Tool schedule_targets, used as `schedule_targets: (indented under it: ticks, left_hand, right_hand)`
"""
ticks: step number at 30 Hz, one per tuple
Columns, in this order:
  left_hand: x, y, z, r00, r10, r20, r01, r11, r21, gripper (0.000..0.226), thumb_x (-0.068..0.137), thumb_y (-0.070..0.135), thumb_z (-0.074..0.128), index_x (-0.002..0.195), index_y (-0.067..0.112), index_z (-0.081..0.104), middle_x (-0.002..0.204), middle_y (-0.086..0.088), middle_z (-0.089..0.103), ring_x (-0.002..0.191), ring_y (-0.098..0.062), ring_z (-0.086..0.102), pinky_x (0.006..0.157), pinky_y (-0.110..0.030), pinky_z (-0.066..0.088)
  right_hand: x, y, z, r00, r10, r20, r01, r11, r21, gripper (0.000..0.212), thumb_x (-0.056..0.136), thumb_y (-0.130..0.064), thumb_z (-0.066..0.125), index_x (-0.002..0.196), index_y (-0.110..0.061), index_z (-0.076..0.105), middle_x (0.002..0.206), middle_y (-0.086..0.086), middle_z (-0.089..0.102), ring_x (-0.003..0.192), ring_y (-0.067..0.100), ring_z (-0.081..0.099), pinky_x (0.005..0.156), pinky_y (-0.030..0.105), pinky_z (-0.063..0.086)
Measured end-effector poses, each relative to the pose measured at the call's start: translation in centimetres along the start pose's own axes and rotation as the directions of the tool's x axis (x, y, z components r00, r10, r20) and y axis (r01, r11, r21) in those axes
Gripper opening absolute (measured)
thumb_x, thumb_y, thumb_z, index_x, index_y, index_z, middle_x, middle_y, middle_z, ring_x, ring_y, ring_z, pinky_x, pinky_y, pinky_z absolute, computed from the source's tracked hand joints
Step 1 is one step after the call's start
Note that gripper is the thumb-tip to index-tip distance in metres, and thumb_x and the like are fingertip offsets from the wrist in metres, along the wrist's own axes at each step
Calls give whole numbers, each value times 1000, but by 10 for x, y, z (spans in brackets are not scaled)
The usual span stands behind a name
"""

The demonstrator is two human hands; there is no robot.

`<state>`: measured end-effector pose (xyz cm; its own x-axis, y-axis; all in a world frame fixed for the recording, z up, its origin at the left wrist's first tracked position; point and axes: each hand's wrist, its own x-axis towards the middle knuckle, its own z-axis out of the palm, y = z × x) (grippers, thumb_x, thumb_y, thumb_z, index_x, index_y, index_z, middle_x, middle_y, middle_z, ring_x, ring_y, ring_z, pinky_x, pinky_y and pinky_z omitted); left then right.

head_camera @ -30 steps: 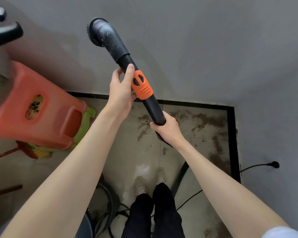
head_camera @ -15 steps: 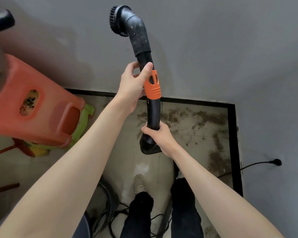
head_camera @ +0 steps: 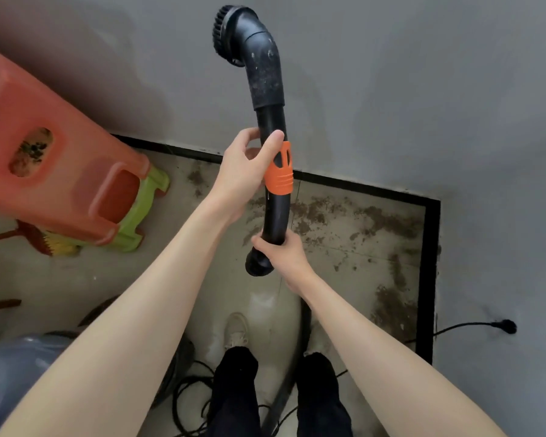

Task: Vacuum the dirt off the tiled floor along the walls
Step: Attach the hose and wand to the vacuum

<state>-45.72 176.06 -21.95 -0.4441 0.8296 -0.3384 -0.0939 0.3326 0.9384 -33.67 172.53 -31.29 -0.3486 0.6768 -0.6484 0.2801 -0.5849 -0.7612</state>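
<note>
I hold a black vacuum wand (head_camera: 273,127) upright in front of the grey wall, its bent end carrying a round brush head (head_camera: 226,29) at the top. My left hand (head_camera: 249,171) grips the wand at its orange collar (head_camera: 279,175). My right hand (head_camera: 281,250) grips the wand's lower end, just above the hose joint. Below, the beige tiled floor (head_camera: 344,260) shows brown dirt patches (head_camera: 325,212) along the black skirting (head_camera: 432,272) in the corner.
An orange plastic stool (head_camera: 54,181) lies stacked on a green one (head_camera: 142,212) at the left, with a broom (head_camera: 41,241) under them. A black hose and cables (head_camera: 189,402) coil around my feet. A plug (head_camera: 508,326) sits in the right wall.
The wand has swung more upright and shifted slightly right, with the brush head rising. Both hands keep their grip. My feet have moved apart.
</note>
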Motion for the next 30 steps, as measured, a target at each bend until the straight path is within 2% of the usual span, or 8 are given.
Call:
schedule_targets:
  ticks: [3,5,7,10,15,22,26,30]
  left_hand:
    - [-4,-8,13,998,58,2,-57,987,149,23,87,43,63,106,34,54,102,12,64,95,-3,62,70,-21,52]
    - [-5,-15,24,998,61,11,-62,972,225,26,86,41,64,108,30,55,102,10,66,98,-6,62,78,-29,55]
    - [-2,-19,34,997,74,10,-74,958,276,25,86,41,64,107,30,55,99,12,64,96,-4,62,82,-26,54]
    - [4,-23,46,994,108,35,-114,924,366,27,85,44,63,105,28,52,90,19,60,82,9,57,67,-1,42]
    - [14,-32,37,985,170,-2,-153,889,431,20,90,44,57,100,26,53,82,15,57,71,5,52,62,0,37]
    - [40,-78,-18,987,160,-35,-138,929,345,13,92,41,56,93,28,57,94,6,65,92,-13,62,83,-27,48]
    - [60,-119,-52,996,83,-40,-74,979,191,12,94,37,54,90,26,58,103,-12,67,91,-18,63,81,-35,54]
    - [72,-162,-79,1000,10,-19,-8,996,94,11,95,35,54,97,25,59,99,3,67,95,-12,66,70,-19,55]
  right_hand:
    - [14,-6,-13,999,-29,-35,29,1000,-1,13,86,-6,68,95,-2,60,78,8,56,55,5,52,46,9,41]
    - [20,-8,-22,998,-38,-48,39,999,7,14,86,-8,69,94,-1,60,76,8,55,46,0,49,44,8,40]
    - [24,-8,-30,998,-49,-46,49,999,-9,14,87,-10,69,93,-2,59,78,9,56,51,4,52,47,10,41]
    - [32,-9,-36,994,-102,-48,99,993,-57,14,87,-12,68,85,-7,55,77,11,58,68,18,55,60,23,44]
    - [50,-8,-33,974,-170,147,193,969,-157,26,85,-22,73,97,-3,59,82,11,63,71,16,60,64,21,49]
    - [109,63,-22,927,-124,355,288,841,-458,65,81,-31,79,137,-31,46,116,-20,57,102,-5,53,76,1,32]
    - [149,109,1,929,-119,350,277,850,-449,67,78,-32,81,136,-27,48,122,-13,61,118,9,55,96,24,44]
    - [161,154,31,938,-20,345,174,890,-422,68,77,-31,83,133,-27,46,125,-6,62,121,11,54,107,34,42]
